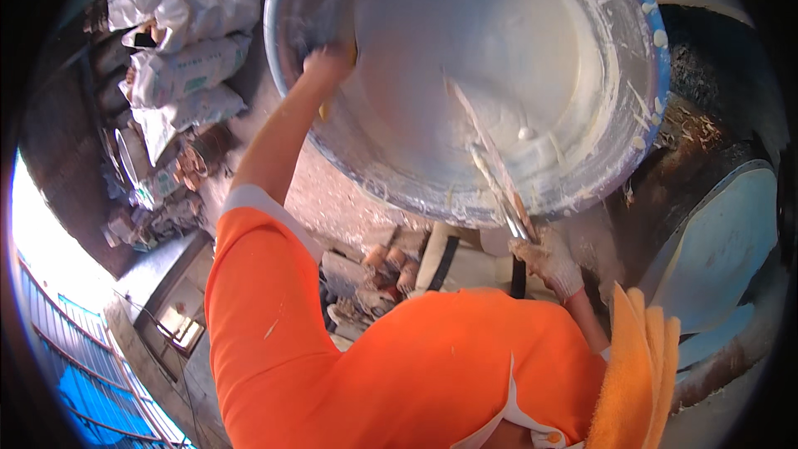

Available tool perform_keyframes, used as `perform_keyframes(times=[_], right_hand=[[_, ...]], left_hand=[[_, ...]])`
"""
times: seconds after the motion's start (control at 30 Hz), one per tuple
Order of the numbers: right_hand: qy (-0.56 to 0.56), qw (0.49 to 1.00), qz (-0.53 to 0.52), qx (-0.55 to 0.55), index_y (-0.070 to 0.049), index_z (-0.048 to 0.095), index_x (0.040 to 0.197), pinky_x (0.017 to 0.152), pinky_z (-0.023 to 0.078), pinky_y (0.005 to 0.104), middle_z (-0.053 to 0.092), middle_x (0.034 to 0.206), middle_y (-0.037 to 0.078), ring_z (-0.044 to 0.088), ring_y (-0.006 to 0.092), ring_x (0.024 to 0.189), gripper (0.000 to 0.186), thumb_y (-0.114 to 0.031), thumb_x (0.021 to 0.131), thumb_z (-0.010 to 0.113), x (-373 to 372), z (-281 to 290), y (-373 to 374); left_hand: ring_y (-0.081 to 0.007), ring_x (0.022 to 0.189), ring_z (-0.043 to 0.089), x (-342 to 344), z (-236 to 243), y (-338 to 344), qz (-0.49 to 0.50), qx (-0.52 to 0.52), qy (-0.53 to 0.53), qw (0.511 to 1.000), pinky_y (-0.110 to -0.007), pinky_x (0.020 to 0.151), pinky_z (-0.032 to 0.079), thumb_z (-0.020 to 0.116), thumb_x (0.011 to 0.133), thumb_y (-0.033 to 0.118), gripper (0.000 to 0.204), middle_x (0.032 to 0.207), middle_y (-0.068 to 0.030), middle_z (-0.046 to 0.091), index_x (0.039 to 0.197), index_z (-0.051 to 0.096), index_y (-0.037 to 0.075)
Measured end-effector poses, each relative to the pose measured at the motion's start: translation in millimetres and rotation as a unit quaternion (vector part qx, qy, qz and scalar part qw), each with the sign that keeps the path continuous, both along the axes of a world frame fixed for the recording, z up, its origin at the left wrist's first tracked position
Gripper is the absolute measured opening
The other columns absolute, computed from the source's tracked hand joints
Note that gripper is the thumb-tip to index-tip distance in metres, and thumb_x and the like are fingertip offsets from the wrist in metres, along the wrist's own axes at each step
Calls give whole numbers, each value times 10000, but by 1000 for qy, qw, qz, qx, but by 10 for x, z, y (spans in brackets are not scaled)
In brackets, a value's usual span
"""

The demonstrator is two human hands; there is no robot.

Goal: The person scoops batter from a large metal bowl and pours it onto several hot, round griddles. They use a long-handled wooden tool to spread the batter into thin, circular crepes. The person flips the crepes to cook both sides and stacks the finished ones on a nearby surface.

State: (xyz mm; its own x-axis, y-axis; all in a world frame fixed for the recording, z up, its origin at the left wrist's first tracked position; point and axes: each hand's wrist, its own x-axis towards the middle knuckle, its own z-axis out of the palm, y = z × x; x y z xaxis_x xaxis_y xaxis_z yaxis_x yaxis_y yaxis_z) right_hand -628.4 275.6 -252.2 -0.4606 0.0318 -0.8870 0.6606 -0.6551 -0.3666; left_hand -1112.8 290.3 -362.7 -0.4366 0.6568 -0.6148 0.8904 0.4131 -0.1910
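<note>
A large round tub (651, 75) with a blue rim holds milky white liquid (465, 41), and pale batter-like smears coat its inner wall. My left hand (328, 65) is bare and blurred at the tub's left rim. Bits of yellow show beside its closed fingers, but what it holds is not clear. At the tub's near right edge, my right hand (549, 262), in a soiled whitish glove, closes around the lower ends of long sticks (490, 158). They slant up over the rim toward the liquid, coated in white; one lower end looks like shiny metal.
Stacked white sacks (191, 58) stand at the left, with chopped wood around them. More wood pieces (391, 266) lie below the tub. To the right are a dark sooty surface (715, 75) and a pale blue-grey sheet (723, 233). An orange towel (636, 374) hangs at my right side.
</note>
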Motion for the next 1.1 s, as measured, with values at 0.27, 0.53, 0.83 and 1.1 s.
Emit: perform_keyframes(times=[0.27, 0.53, 0.83, 1.1], right_hand=[[-36, 999, 7, 16, -37, 491, 778, 393, 356, 235, 456, 555, 14, 471, 84, 474, 236, -252, 799, 586, -333, 257, 365], [-78, 996, 24, 37, -54, 538, 916, 368, 346, 214, 478, 627, 0, 418, 64, 473, 195, -178, 771, 581, -297, 340, 301], [-63, 997, 41, 17, -41, 539, 896, 361, 357, 207, 480, 625, 6, 427, 67, 457, 202, -182, 765, 602, -201, 117, 278], [-87, 995, -30, -36, -33, 546, 874, 350, 367, 197, 507, 617, 8, 432, 56, 446, 178, -191, 798, 581, -428, 356, 508]], left_hand=[[-224, 722, 609, 1803, -360, -1289, 295, -142, -349, 878, -336, 684, 479, 647, 630, 268, 305, 821, -144, 650, 817, 655, 27], [-278, 696, 652, 354, 475, -611, 99, -133, -63, 984, -371, 627, 516, 557, 723, 212, 232, 774, -125, 661, 797, 665, 21], [-218, 629, 639, 1076, -466, -1387, 434, -233, -400, 773, -356, 549, 532, 575, 714, 99, 124, 737, -102, 636, 762, 602, -12], [-216, 723, 643, 2335, -1020, -1423, 684, -231, -502, 477, -352, 612, 553, 583, 784, 84, 126, 840, -111, 631, 874, 553, 2]])
